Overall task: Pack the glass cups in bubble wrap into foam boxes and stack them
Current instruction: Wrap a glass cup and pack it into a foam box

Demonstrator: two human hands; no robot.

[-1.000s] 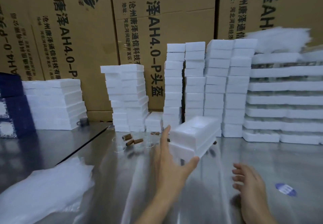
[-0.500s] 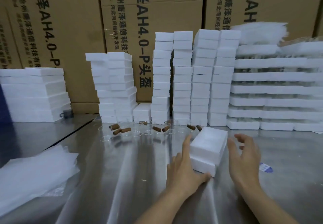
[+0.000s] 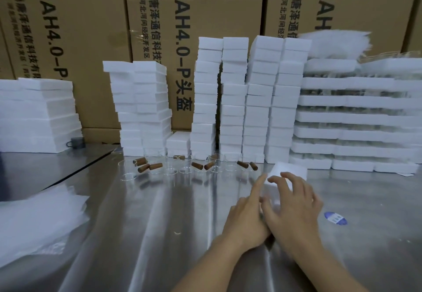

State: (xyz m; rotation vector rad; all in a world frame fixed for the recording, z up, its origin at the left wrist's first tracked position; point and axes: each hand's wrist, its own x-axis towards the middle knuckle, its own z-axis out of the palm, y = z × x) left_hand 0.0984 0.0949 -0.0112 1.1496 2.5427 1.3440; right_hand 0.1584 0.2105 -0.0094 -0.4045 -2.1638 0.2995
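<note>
Down on the worktop (image 3: 159, 223), left hand (image 3: 249, 212) presses flat against the foam box (image 3: 285, 170), right hand (image 3: 294, 205) curls over it, so I'd steady the base and lift gently.

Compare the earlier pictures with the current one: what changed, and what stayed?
The foam box, lifted in the left hand a second ago, has come down onto the table. The right hand moved in and curls over its top; the left hand stays against its side. Foam stacks and glass cups unchanged.
</note>
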